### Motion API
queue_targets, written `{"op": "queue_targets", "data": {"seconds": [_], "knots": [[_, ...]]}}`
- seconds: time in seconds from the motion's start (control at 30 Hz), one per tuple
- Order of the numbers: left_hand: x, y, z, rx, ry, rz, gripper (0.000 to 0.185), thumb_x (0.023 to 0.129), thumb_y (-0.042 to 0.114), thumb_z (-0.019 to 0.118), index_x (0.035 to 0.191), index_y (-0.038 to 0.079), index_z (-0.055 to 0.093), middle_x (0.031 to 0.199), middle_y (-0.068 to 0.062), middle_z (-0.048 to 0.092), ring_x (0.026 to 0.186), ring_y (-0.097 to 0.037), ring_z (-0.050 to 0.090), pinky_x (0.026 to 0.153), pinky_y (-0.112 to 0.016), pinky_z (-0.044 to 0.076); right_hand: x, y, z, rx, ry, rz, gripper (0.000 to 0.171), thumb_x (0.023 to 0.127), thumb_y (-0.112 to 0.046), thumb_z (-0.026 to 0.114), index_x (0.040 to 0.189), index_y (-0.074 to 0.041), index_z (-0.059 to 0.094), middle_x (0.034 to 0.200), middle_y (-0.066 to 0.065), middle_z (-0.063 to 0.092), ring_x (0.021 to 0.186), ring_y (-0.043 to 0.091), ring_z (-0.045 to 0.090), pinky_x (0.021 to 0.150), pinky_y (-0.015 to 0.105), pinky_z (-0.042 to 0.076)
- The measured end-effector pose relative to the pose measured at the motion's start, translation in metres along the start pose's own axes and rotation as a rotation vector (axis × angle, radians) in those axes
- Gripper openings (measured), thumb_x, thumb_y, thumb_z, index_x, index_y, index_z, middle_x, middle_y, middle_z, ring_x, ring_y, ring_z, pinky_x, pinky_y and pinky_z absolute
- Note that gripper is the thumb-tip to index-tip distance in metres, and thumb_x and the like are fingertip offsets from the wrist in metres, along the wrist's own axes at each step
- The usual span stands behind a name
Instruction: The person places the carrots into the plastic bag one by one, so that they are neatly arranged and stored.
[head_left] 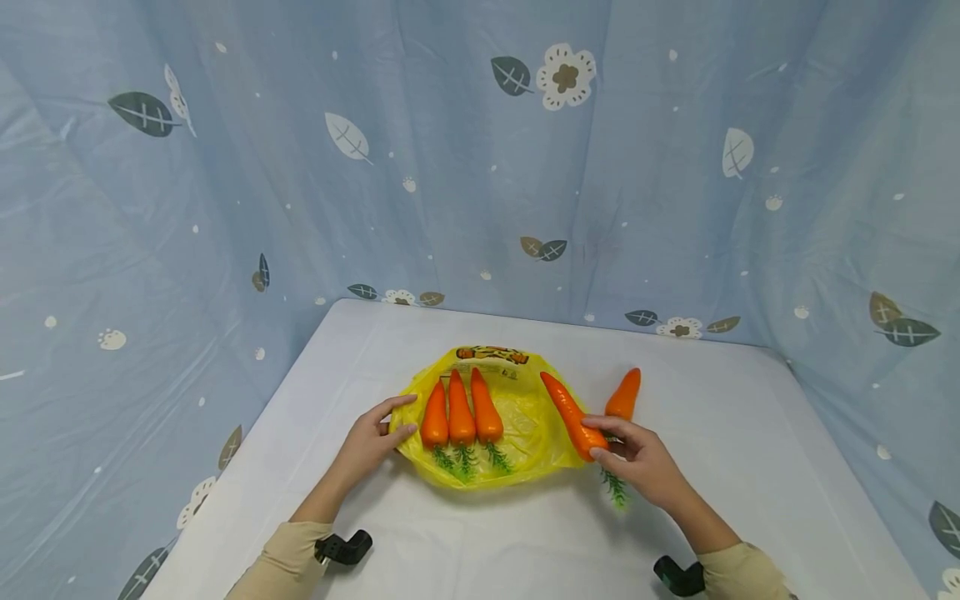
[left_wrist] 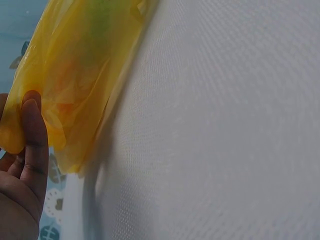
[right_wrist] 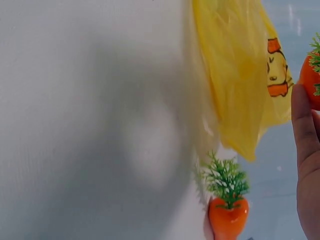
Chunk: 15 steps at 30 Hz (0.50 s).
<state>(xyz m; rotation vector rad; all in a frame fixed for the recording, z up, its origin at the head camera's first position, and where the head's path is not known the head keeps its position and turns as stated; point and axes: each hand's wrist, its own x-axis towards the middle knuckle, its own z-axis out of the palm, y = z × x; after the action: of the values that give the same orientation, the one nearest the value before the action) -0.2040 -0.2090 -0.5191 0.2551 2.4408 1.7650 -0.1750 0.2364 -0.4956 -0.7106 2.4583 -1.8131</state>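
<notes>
1. The left hand is gripping the left edge of the crinkly yellow plastic bag, thumb and fingers curled over the rim, likely pinning it so the bag is lying spread on the white table rather than sliding.
2. In the left wrist view the thumb is pressing the yellow film from the near side; the bag's edge is bunching there, lifted slightly off the table.
3. Three orange plastic carrots with green tufts are lying side by side on the bag's left half, tips pointing far, tufts near, touching each other in a neat row.
4. The right hand is closing its grip around the thick end of a fourth orange carrot, fingers curled over it. This one is slanting over the bag's right edge, tip pointing far-left toward the row.
5. A fifth orange carrot is resting on the table just right of the bag, beside the right hand, off the plastic. In the right wrist view it is showing end-on with its green tuft.
6. Blue leaf-print fabric backdrop is hanging around the table's far and side edges.
</notes>
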Motion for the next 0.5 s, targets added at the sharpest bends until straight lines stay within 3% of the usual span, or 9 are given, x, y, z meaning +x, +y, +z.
{"op": "queue_targets", "data": {"seconds": [0.17, 0.5], "knots": [[0.001, -0.001, 0.000, 0.000, -0.004, 0.002, 0.052, 0.097, 0.020, 0.072, 0.145, 0.011, 0.056, 0.150, -0.021, 0.047, 0.074, -0.017, 0.068, 0.063, -0.032, 0.058, 0.006, -0.001, 0.007, -0.027, -0.011, 0.044, 0.035, 0.096, -0.006, 0.070, 0.131, -0.004, 0.066, 0.131, 0.015, 0.064, 0.107, 0.019, 0.065, 0.087, 0.024, 0.057], [0.001, 0.000, 0.001, 0.003, -0.003, -0.006, 0.051, 0.097, 0.019, 0.072, 0.145, 0.012, 0.056, 0.146, -0.021, 0.051, 0.074, -0.017, 0.069, 0.063, -0.033, 0.058, 0.024, -0.005, 0.021, -0.036, -0.040, 0.099, 0.035, 0.096, -0.014, 0.073, 0.130, -0.007, 0.068, 0.131, 0.012, 0.065, 0.106, 0.018, 0.064, 0.088, 0.024, 0.057]]}}
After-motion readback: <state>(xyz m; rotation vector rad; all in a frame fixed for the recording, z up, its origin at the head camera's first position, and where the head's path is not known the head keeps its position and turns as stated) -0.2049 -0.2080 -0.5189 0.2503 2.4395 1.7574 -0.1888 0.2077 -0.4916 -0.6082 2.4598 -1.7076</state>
